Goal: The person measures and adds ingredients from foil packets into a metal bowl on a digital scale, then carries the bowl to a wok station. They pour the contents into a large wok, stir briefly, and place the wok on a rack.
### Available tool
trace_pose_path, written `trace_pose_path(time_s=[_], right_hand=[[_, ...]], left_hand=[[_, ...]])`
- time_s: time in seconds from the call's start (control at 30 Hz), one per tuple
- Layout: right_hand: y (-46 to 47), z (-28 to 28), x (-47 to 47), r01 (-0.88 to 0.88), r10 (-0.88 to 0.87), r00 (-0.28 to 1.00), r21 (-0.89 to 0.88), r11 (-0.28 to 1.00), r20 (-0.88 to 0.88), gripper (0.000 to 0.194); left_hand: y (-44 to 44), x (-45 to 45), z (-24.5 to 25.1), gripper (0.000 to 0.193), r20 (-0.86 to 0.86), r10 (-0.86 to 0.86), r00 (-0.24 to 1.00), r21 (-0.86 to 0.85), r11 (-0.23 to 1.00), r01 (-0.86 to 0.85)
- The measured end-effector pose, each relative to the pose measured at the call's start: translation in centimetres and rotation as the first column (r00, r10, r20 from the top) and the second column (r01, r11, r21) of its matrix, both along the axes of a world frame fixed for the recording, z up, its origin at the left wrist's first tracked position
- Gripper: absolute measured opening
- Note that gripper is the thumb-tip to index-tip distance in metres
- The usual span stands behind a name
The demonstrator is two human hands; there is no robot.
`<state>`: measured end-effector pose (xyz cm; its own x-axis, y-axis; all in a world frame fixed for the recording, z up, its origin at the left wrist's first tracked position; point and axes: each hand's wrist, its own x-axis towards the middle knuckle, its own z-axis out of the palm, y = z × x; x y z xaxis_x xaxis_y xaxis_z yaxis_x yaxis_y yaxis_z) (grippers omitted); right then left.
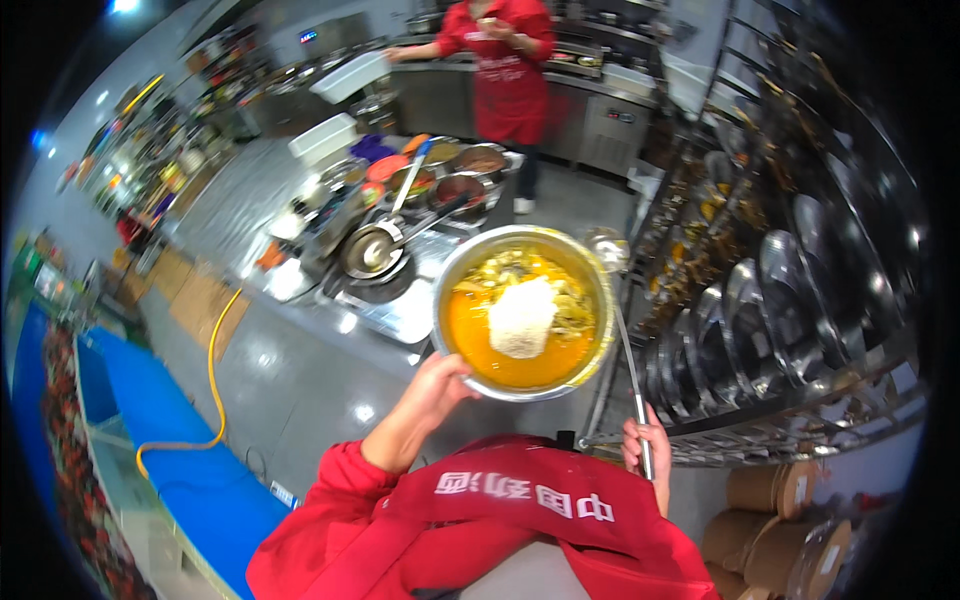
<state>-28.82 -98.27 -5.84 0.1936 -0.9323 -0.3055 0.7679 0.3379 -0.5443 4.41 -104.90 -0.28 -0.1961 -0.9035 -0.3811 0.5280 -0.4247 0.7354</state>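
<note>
My left hand (pixel 442 379) grips the near-left rim of a round stainless-steel basin (pixel 442 330). Orange-yellow liquid (pixel 472 337) fills much of it. A heap of pale powder or granules (pixel 523 319) rises in the middle, with chopped yellow-green pieces (pixel 576 311) behind and to its right. In my right hand (pixel 651 442) is the handle of a long metal ladle (pixel 634 364), slanting up along the basin's right side. The ladle's bowl (pixel 606 249) is outside the basin, by its far-right rim; whether it touches is unclear.
A steel worktop (pixel 435 251) holds a pan (pixel 371 251) and several bowls of ingredients. A metal rack of trays or pans (pixel 780 277) stands close on my right. Beyond, a co-worker in red (pixel 510 82) touches a white tray (pixel 351 77). A yellow hose (pixel 215 375) lies at left.
</note>
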Motion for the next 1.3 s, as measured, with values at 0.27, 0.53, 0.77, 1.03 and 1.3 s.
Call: trace_pose_path(time_s=[0.27, 0.53, 0.77, 1.03, 1.3], right_hand=[[-4.3, 0.0, -3.9, -0.005, 0.003, 0.997, -0.021, 1.000, -0.080, 0.063], [-9.2, -1.3, -5.9, 0.021, -0.012, 0.990, 0.063, 0.998, -0.140, 0.064], [-19.2, -0.5, -5.8, 0.121, -0.110, 0.988, 0.092, 0.988, -0.110, 0.059], [-30.9, 0.8, -4.5, 0.139, -0.144, 0.987, 0.075, 0.988, 0.075, 0.050], [-40.8, 0.8, -3.5, 0.039, -0.034, 0.999, 0.146, 0.989, -0.037, 0.045]], left_hand=[[-8.7, -5.7, 0.3, 0.029, 0.008, 0.027, 1.000, 0.054, 0.998, -0.027], [-18.4, -9.5, -1.3, 0.031, -0.021, -0.094, 0.995, 0.035, 0.995, 0.095], [-28.1, -10.2, -2.2, 0.035, 0.094, -0.160, 0.983, 0.024, 0.987, 0.159], [-35.9, -9.2, -1.7, 0.045, 0.071, -0.147, 0.987, 0.055, 0.988, 0.143], [-39.7, -7.4, -4.3, 0.046, 0.069, -0.016, 0.998, 0.153, 0.988, 0.005]])
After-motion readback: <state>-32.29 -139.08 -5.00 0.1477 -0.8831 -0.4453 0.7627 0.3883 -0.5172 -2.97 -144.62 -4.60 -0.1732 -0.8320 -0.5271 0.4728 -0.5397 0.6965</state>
